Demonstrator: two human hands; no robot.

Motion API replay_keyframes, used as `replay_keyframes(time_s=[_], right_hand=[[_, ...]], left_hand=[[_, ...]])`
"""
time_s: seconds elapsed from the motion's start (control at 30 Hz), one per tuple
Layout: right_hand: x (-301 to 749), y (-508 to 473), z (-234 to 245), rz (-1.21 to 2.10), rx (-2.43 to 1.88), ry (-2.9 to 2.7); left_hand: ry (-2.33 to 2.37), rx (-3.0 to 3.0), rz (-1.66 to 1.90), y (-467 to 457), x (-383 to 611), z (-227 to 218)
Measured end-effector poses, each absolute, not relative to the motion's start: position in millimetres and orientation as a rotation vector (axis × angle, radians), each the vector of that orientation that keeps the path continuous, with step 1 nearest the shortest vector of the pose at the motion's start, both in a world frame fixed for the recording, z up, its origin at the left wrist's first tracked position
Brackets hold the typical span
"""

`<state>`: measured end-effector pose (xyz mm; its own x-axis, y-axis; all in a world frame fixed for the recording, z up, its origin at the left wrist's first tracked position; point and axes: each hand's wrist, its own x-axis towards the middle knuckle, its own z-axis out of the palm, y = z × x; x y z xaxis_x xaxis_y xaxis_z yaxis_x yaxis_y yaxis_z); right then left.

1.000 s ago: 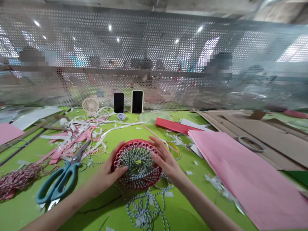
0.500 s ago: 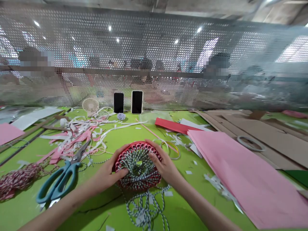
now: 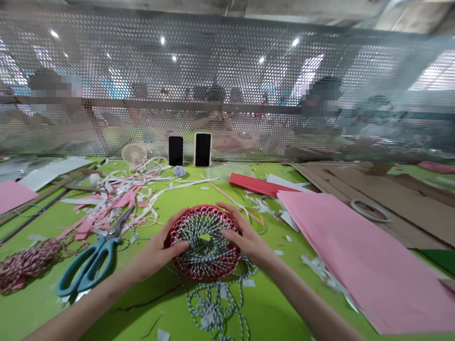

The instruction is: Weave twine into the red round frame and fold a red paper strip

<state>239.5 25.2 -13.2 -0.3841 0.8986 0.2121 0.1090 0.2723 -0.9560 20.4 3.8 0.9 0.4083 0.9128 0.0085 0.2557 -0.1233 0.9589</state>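
A **red ring** (image 3: 205, 241), round and ringed with small loops, sits in the middle of the view, low over a **green tabletop** (image 3: 270, 308). Whether it touches the surface can't be told. **Black-and-white twisted cord** (image 3: 213, 305) is woven across the ring around a small central opening, and loose lengths trail from it toward the person.

Both hands hold the ring, fingers spread rather than closed into fists. The **left hand** (image 3: 158, 252) grips the ring's left side, with its fingers reaching onto the weave. The **right hand** (image 3: 247, 240) lies over the right side, with its fingers curving across the top of the cord.

Left of the ring lie **blue-handled scissors** (image 3: 90, 265), and further left is a tangled **bundle of red-and-white twine** (image 3: 26, 263). Beyond the ring, toward the left, is a heap of **pink and white paper strips** (image 3: 106, 201).

To the right of the ring are **pink paper sheets** (image 3: 341, 255), with **brown cardboard** (image 3: 384, 189) further out. Directly beyond it, well apart, **two phones** (image 3: 175, 150) (image 3: 203, 149) stand upright beside a **small fan** (image 3: 134, 154) — and behind them rises a **perforated metal screen** (image 3: 227, 85), with blurred people beyond it.
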Motion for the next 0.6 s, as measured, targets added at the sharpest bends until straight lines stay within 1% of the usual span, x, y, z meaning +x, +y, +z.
replay_keyframes(time_s=[0.1, 0.17, 0.3, 0.6], right_hand=[[243, 23, -5, 1.229, -0.826, -1.740], [243, 22, 1, 1.172, -0.778, -1.784], [242, 22, 9, 1.018, -0.828, -1.937], [243, 18, 5, 1.026, -0.863, -1.993]], left_hand=[[1.001, 1.711, 0.780, 1, 22, 5], [0.971, 1.801, 0.782, -1, 22, 7], [0.951, 1.929, 0.750, -2, 23, 7], [0.927, 1.900, 0.703, -5, 23, 6]])
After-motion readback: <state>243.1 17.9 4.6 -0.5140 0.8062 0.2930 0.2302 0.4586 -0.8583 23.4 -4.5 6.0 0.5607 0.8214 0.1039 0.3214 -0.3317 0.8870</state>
